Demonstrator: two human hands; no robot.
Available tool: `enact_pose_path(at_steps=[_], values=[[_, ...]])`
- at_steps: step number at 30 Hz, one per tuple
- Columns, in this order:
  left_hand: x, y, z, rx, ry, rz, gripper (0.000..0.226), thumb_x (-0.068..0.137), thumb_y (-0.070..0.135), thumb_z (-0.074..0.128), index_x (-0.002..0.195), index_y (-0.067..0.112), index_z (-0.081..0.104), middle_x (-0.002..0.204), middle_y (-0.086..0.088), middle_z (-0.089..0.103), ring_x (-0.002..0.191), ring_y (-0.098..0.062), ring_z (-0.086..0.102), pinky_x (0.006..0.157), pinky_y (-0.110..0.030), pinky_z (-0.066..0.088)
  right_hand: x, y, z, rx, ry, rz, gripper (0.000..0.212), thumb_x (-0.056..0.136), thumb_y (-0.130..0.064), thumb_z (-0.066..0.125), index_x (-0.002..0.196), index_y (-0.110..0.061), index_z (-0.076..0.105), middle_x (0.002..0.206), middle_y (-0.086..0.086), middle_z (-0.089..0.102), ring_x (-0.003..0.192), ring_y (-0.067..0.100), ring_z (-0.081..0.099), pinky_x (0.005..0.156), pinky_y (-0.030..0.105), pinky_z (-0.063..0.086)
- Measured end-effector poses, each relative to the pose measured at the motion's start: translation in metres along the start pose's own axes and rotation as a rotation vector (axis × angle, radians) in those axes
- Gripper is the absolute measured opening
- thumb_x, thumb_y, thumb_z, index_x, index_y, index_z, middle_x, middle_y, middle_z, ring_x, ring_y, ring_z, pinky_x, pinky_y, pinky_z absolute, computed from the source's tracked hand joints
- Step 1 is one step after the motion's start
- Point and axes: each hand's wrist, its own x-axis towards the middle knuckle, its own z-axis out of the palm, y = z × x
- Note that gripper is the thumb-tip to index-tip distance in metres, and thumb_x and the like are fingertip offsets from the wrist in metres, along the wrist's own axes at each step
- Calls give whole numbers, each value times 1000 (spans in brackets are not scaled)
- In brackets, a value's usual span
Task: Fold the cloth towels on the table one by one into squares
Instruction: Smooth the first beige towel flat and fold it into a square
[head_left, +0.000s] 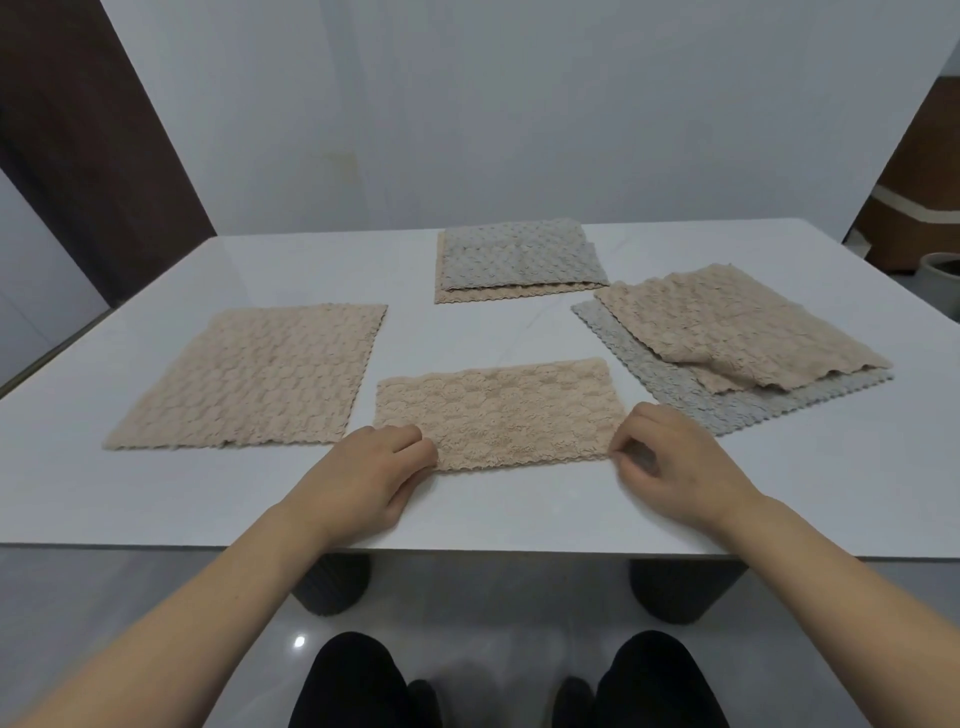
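The fingers (415, 441) of the left hand (363, 478) are curled onto the near left corner of the half-folded beige towel (493, 410), and those of the right hand (675, 462) pinch its near right corner. The towel lies as a wide strip close to the near edge of the tabletop (156, 499). For a square, one short end should be carried across onto the other, edges matched, then pressed flat.

Beige scallop-textured cloth towels (493, 410) and grey scallop-textured cloth towels (519, 254) lie on a glossy white surface (156, 493).
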Motion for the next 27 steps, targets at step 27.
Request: enact_pose_path(at_steps=[27], values=[[27, 25, 10, -124, -39, -56, 14, 104, 29, 41, 101, 24, 54, 96, 10, 51, 83, -12, 49, 72, -31, 45, -7, 2, -2, -57, 32, 140, 6, 84, -16, 71, 89, -19, 70, 87, -11, 60, 83, 11, 52, 78, 25, 38]])
